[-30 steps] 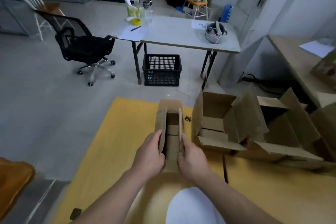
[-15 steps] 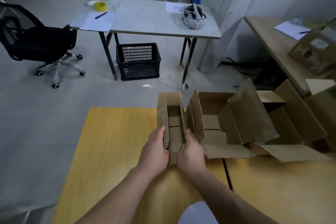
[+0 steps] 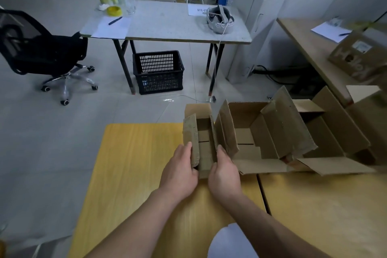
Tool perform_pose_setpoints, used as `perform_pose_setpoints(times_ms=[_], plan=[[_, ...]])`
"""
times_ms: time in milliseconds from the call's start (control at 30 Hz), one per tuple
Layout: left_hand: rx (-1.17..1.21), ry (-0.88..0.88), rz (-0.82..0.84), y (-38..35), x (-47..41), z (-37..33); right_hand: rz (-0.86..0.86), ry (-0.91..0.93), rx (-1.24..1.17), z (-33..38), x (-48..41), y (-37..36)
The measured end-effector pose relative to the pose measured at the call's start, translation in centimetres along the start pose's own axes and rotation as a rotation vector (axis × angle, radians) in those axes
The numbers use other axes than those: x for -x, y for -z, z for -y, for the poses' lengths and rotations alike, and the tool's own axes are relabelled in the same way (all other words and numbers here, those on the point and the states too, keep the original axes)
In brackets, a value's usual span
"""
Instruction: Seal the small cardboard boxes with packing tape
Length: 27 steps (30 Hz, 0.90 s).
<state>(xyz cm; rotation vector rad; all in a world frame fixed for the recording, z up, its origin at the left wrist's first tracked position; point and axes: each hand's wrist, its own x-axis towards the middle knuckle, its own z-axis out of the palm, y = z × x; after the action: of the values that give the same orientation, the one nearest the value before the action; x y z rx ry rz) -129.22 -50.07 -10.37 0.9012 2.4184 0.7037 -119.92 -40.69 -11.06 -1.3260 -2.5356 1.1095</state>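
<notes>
While both hands clasp it from either side, the small cardboard box stands at the far edge of the yellow desk, its top flaps upright and its inside showing. The left hand grips the box's left wall and flap, with the fingers curled over the outer face. The right hand grips the right wall in the same way, its fingers lying along the cardboard. The box's base is hidden behind the hands, so it seems to rest on the desk rather than hang above it.

Just beside it on the right, touching or nearly touching its right flap, lies a larger open box with its flaps spread. A third open box sits past that one.

Beyond the desk stands a grey table with a white headset on it and a black crate on the floor beneath. A black office chair stands to the left.
</notes>
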Motion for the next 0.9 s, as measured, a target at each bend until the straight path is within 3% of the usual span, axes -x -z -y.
perform_pose_setpoints(times_ms=[267, 533, 633, 900], plan=[[-0.169, -0.016, -0.1, 1.1, 4.1, -1.9, 0.0, 0.09, -0.023, -0.4, 3.9, 2.0], [-0.268, -0.114, -0.229, -1.0, 11.5, -8.7, -0.069, 0.335, -0.005, -4.6, 11.3, 8.8], [-0.302, -0.221, -0.259, -3.6, 15.0, -13.5, -0.132, 0.32, 0.013, -8.7, 14.8, 13.2], [-0.388, -0.538, -0.155, -15.2, 22.7, -30.9, -0.394, 0.124, 0.172, -24.1, 25.3, 28.8]])
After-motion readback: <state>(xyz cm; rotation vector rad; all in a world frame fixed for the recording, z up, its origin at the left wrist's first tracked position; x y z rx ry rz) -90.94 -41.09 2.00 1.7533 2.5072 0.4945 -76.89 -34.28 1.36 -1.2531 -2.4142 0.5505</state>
